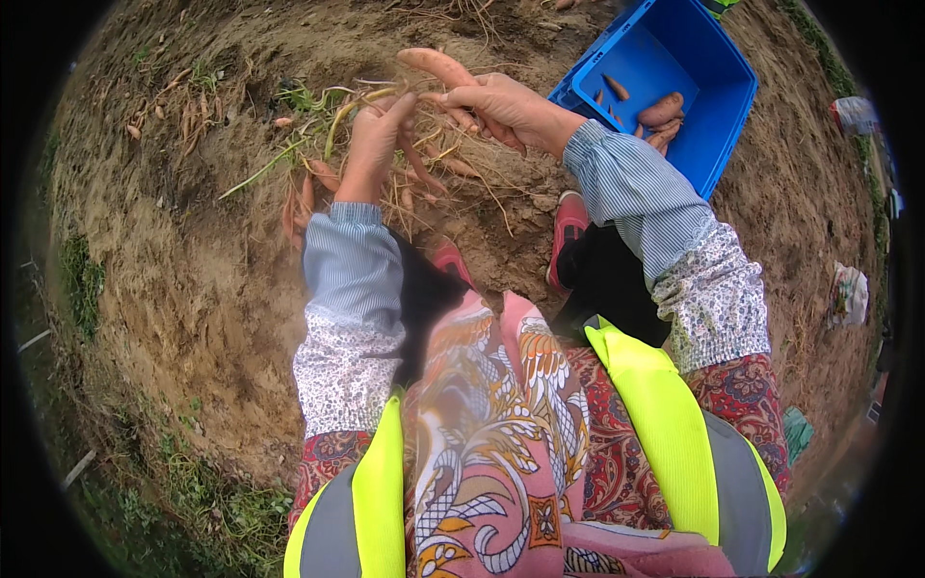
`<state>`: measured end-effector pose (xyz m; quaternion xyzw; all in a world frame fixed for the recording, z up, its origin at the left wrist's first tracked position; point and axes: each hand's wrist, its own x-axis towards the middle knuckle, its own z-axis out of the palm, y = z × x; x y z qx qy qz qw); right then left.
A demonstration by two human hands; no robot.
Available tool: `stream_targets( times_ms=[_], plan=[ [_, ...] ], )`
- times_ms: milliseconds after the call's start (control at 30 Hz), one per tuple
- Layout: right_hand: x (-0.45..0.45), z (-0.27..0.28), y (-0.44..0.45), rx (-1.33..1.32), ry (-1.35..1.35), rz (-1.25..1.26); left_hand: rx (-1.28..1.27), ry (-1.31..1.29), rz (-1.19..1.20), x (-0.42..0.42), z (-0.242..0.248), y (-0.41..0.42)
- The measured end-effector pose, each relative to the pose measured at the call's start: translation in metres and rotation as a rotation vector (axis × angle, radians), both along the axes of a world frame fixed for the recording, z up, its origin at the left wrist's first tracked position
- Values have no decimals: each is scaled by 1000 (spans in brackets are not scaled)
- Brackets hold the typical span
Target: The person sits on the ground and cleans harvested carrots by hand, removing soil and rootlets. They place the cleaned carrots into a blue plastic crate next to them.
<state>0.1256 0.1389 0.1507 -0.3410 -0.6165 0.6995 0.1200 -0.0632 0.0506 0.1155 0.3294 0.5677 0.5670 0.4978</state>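
My left hand (pixel 377 137) grips the stem end of a bunch of sweet potatoes (pixel 419 162), with thin roots and vine stems trailing from it. Beside it, my right hand (pixel 498 108) is closed around a long sweet potato (pixel 439 63) and at least one more root lies against its fingers. Both hands are close together above the soil. Below my left hand, several slender sweet potatoes (pixel 306 193) hang or lie near the sleeve; which of them join the bunch I cannot tell.
A blue plastic crate (pixel 712 155) with several sweet potatoes (pixel 661 108) in it stands at upper right. More small sweet potatoes (pixel 194 119) lie on the soil at upper left. My red shoes (pixel 569 231) are below the hands. A crumpled plastic bag (pixel 849 295) lies far right.
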Motion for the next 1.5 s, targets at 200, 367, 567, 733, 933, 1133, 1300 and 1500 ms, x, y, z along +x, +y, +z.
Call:
stream_targets(
  times_ms=[200, 367, 567, 733, 933, 1133, 1300, 1500],
  plan=[
    [-4, 3, -13, 158, -38, 10, -46, 698, 138, 21, 10, -3],
    [-16, -6, -31, 391, -44, 61, -122, 533, 245, 21, 1, 0],
    [-3, 0, -9, 65, 178, -114, 57, -797, 296, -20, -11, 9],
    [-8, -8, -15, 193, 51, 46, 136, -1033, 124, -24, -21, 14],
    [-6, -14, -18, -48, -79, 156, 114, -1119, 117, -13, -15, 13],
    [-11, -14, -21, -43, -36, 103, -120, -324, 107, 3, 2, 11],
    [-3, -11, -10, 28, -165, 123, -190, 680, -58, -7, -1, 8],
    [-1, -6, -12, -151, -27, 2, 117, 1785, -53, 1, -24, 5]
  ],
)
